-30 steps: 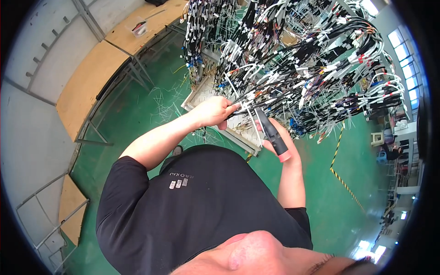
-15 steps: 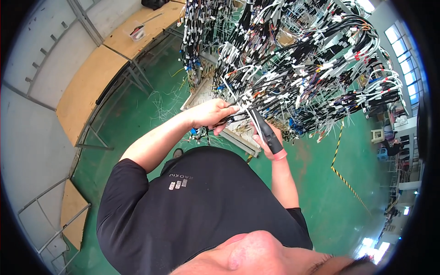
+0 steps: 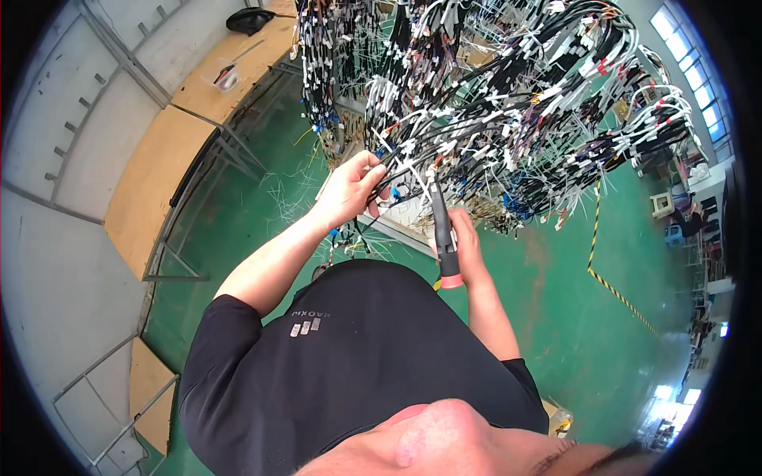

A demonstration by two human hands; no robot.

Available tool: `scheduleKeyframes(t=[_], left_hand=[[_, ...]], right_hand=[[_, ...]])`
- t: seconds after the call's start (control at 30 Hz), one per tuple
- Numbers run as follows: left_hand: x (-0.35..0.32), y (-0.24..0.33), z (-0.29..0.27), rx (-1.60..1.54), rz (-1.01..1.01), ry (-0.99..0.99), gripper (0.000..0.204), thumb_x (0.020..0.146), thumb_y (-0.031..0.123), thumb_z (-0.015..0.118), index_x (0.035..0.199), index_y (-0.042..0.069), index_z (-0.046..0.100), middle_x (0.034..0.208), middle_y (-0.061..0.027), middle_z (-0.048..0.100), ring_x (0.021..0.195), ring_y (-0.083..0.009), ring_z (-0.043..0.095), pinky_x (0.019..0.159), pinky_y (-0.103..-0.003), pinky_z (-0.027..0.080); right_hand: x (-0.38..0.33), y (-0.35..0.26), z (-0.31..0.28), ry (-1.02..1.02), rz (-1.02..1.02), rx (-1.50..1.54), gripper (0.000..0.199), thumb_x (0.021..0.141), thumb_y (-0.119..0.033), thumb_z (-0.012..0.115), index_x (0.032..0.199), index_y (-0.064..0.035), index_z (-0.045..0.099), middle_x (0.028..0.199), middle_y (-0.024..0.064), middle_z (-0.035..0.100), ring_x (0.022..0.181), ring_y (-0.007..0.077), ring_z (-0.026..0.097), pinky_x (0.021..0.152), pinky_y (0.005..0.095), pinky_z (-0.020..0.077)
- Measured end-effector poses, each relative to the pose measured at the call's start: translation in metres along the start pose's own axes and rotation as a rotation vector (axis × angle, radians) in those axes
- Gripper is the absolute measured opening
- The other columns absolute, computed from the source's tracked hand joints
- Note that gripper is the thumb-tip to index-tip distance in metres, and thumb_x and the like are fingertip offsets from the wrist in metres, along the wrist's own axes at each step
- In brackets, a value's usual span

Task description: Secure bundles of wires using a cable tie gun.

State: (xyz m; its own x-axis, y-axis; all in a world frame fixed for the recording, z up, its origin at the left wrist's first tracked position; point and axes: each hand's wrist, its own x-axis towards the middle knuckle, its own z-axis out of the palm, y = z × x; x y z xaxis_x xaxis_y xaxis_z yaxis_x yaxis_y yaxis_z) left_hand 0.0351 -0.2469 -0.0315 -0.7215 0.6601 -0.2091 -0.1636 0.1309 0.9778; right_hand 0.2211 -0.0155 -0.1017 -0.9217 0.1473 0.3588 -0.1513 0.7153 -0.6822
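A: As the left arm rises from the lower edge, where does the left hand (image 3: pixel 349 190) end?

B: It ends at the near edge of the wires (image 3: pixel 508 103), the big hanging mass of black and white cables. The elbow is bent, and the forearm goes up and to the right. The fingers (image 3: pixel 375 170) are curled around a thin bundle of these wires and clenched on it.

A: And the right hand (image 3: pixel 464 238)?

B: It is lower and just beside the left one, but the two are apart. The forearm comes up almost straight beside the black shirt (image 3: pixel 349 357). This hand is wrapped around a tool (image 3: pixel 443 226), a dark, long one with a pink end. The pink end points down toward the body, and the dark tip points up into the wires, near the held bundle.

A: Does the tip touch the bundle?

B: I cannot tell; the wires cover it there.

A: What is around?

B: A green floor (image 3: pixel 556 317) below, and wooden benches (image 3: pixel 151 174) on the left side.
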Motion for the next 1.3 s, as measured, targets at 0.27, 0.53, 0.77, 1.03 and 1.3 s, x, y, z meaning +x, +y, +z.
scheduleKeyframes(t=[0.27,0.53,0.77,1.03,1.3], left_hand=[[0.009,-0.019,-0.006,-0.187,-0.103,-0.175,0.022,0.108,0.025,0.066,0.101,0.005,0.073,0.077,-0.0012,0.070,0.062,-0.0069,0.062,0.051,-0.021,0.043],[0.011,-0.021,0.000,-0.196,-0.059,-0.179,0.012,0.095,0.016,0.083,0.089,0.007,0.076,0.076,0.0038,0.069,0.065,-0.0030,0.055,0.055,-0.022,0.042],[0.021,-0.040,0.009,-0.198,0.051,-0.126,0.032,0.089,0.005,0.087,0.075,0.012,0.059,0.072,0.0097,0.058,0.065,-0.0022,0.044,0.058,-0.024,0.035],[0.019,-0.042,0.020,-0.053,0.015,-0.123,0.029,0.086,0.005,0.088,0.076,0.011,0.062,0.072,0.0085,0.058,0.067,-0.0029,0.046,0.061,-0.024,0.038],[0.014,-0.048,0.023,-0.325,-0.039,-0.224,0.013,0.107,0.017,0.067,0.099,0.007,0.064,0.089,0.0004,0.072,0.072,-0.0065,0.062,0.067,-0.023,0.050]], right_hand=[[0.003,-0.033,-0.022,-0.092,0.125,0.415,0.045,0.082,-0.019,0.081,0.121,-0.0020,0.066,0.109,0.0100,0.067,0.110,0.0245,0.067,0.100,0.0365,0.0500],[-0.026,-0.024,-0.033,-0.062,0.254,0.823,0.054,0.088,-0.022,0.081,0.133,0.0023,0.063,0.119,0.0107,0.069,0.116,0.0216,0.065,0.110,0.0411,0.0472],[-0.029,-0.046,-0.053,-0.089,0.188,0.804,0.055,0.088,-0.022,0.082,0.134,0.0033,0.063,0.120,0.0110,0.069,0.115,0.0210,0.065,0.105,0.0395,0.0512],[0.001,-0.084,-0.058,-0.216,0.325,0.498,0.047,0.088,-0.014,0.084,0.131,-0.0035,0.067,0.106,0.0036,0.070,0.100,0.0131,0.065,0.089,0.0303,0.0521],[-0.018,-0.072,-0.058,-0.133,0.370,0.730,0.054,0.088,-0.015,0.085,0.136,-0.0002,0.065,0.113,0.0056,0.071,0.110,0.0171,0.066,0.101,0.0343,0.0508]])
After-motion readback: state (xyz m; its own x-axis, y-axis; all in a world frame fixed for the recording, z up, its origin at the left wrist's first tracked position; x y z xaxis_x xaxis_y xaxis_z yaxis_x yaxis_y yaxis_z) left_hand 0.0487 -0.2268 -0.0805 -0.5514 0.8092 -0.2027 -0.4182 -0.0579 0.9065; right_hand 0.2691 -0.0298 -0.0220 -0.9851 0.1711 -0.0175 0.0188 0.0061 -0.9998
